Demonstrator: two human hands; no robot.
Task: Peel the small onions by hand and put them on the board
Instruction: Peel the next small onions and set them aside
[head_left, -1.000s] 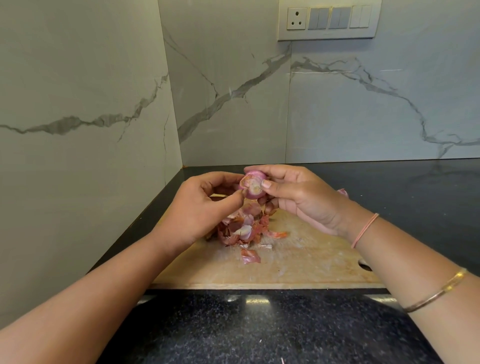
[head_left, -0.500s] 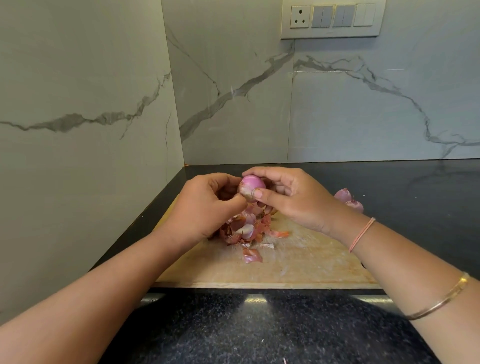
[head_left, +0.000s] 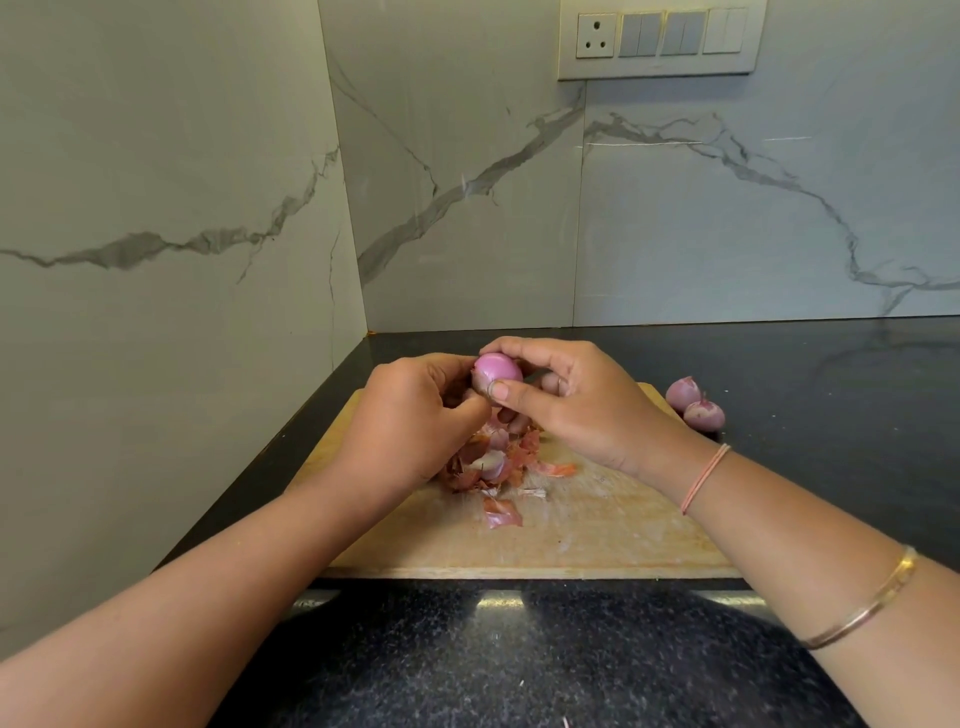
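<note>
A small pink onion is held above the far part of the wooden board. My right hand grips it between thumb and curled fingers. From the left, my left hand pinches at the onion's near-left side with curled fingers. Under both hands a heap of reddish onion skins lies on the board. Two more small onions sit at the board's far right corner.
The board lies on a black speckled counter in a corner between marble walls. A switch panel hangs on the back wall. Left of the board the side wall stands close.
The onion has been turned in my hands: its cut end faced me before, now its smooth pink side shows. Both hands stay together above the skins.
</note>
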